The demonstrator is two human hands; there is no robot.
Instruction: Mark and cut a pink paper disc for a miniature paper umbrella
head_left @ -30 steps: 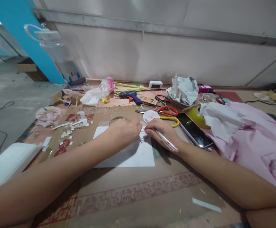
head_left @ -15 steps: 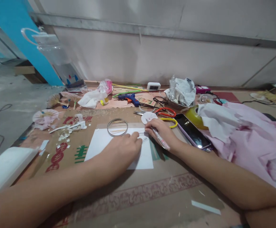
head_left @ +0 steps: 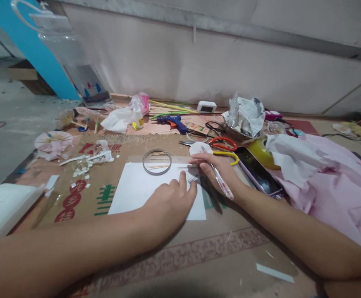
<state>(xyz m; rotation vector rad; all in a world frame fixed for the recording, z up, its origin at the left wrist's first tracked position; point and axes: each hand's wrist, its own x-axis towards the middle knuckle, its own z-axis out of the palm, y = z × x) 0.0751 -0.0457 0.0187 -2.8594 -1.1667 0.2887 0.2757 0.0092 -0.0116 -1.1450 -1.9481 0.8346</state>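
Observation:
A white sheet of paper (head_left: 130, 186) lies on the flattened cardboard (head_left: 130, 265) before me. My left hand (head_left: 170, 196) rests on the paper's right part, index finger and thumb stretched out and apart, next to small dark marks. In my right hand (head_left: 220, 171) is a clear pen (head_left: 222, 182) with pink-red markings, its shaft slanting back over the hand; the tip is hard to make out. Just beyond these fingers lies a white paper disc (head_left: 200, 149). A thin round ring (head_left: 143, 162) sits at the paper's far edge, with several thin sticks (head_left: 158, 158) inside its outline.
Scissors (head_left: 226, 154) with red and yellow handles and a phone (head_left: 256, 171) lie beyond my right hand. Farther back are a blue glue gun (head_left: 174, 122) and a bowl (head_left: 245, 131) holding cloth. Pink fabric (head_left: 329, 186) spreads at right; a large bottle (head_left: 77, 62) stands far left.
My left index finger and thumb have spread apart on the paper. The right hand keeps the pen, with its fingers somewhat straighter. The view has shifted slightly.

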